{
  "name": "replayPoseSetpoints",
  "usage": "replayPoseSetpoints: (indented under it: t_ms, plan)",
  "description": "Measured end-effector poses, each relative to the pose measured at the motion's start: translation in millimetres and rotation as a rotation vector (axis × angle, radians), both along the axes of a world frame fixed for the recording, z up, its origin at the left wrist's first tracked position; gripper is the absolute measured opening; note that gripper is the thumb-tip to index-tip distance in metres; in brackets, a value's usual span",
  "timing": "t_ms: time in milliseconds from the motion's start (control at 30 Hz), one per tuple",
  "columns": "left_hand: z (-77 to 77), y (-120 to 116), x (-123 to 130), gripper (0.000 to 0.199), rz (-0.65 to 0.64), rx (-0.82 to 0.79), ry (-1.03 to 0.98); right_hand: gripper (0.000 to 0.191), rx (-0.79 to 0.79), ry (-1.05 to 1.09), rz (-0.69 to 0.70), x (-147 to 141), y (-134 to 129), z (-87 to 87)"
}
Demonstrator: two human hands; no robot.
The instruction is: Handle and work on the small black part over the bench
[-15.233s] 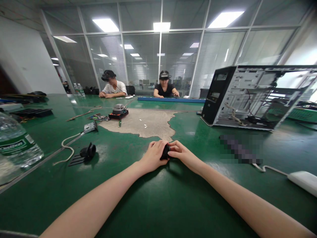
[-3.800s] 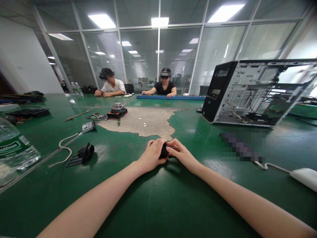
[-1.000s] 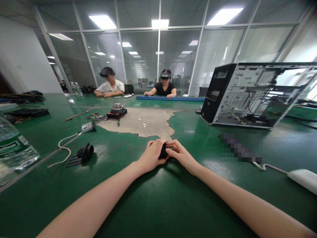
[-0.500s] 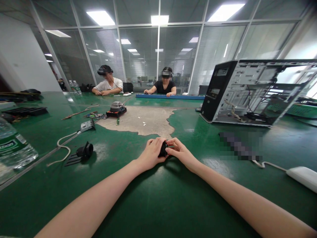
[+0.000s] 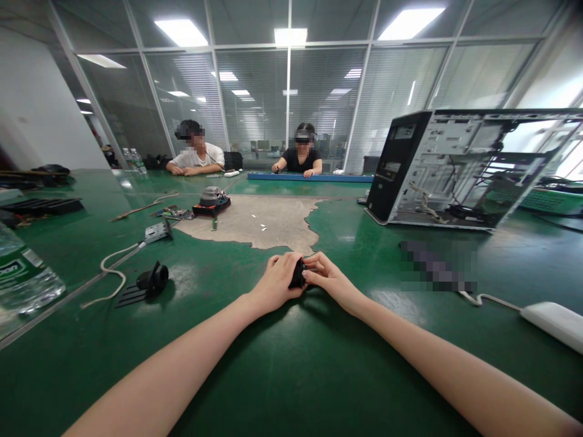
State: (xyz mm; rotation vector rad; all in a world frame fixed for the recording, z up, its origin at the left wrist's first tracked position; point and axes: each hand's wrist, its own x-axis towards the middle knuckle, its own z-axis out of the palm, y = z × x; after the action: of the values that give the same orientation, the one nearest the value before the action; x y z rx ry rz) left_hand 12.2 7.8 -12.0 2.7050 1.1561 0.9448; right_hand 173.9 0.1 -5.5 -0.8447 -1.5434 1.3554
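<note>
Just below the torn grey patch, a small black object [image 5: 297, 274] sits between my two hands; most of it is covered, so its exact kind does not show. My left hand [image 5: 279, 277] wraps round its left side, fingers over the top. From the right, my right hand [image 5: 328, 274] pinches at the object's edge with thumb and fingertips. A dark loop, perhaps a cable or a shadow, lies under my right fingers. To the left of my hands rests a black plastic piece [image 5: 153, 278] with a round part and flat slats.
An open computer case [image 5: 396, 176] stands at right. A white power strip [image 5: 553, 321] and a blurred dark item [image 5: 432, 264] lie nearer. At left are a water bottle [image 5: 27, 273], a metal bracket [image 5: 158, 230] with cord, and a heatsink fan [image 5: 213, 197]. Two people sit opposite.
The whole view has shifted slightly, with things sitting a little further left. My hands keep almost the same hold on the black object. One person opposite has moved a hand inward.
</note>
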Motion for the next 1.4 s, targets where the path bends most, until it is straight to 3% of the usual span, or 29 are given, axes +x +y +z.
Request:
replayPoseSetpoints:
  t_ms: [267, 467, 633, 800, 1100, 1400]
  plan:
    - [2.3, -1.4, -0.3, 0.048, -0.003, -0.012, -0.004, 0.030, -0.010, -0.059, -0.022, 1.1, 2.0, -0.5]
    - [1.4, -1.0, -1.3, 0.052, -0.007, -0.019, -0.011, 0.032, 0.004, -0.009, 0.048, 1.1, -2.4, 4.4]
    - [1.9, -1.5, -1.5, 0.051, -0.008, -0.018, -0.009, 0.023, -0.006, -0.003, -0.009, -0.1, -1.8, 1.0]
    - [2.1, -1.7, -1.6, 0.051, -0.003, -0.013, -0.004, 0.030, 0.004, -0.057, -0.048, 1.7, 4.9, -6.3]
    - [1.9, -1.9, -1.3, 0.052, 0.006, 0.002, 0.010, 0.026, 0.000, 0.017, 0.021, -0.6, -3.7, 6.0]
    - [2.5, -2.0, -1.3, 0.052, -0.002, -0.014, -0.010, 0.027, -0.007, -0.056, -0.031, 1.1, 4.1, -3.8]
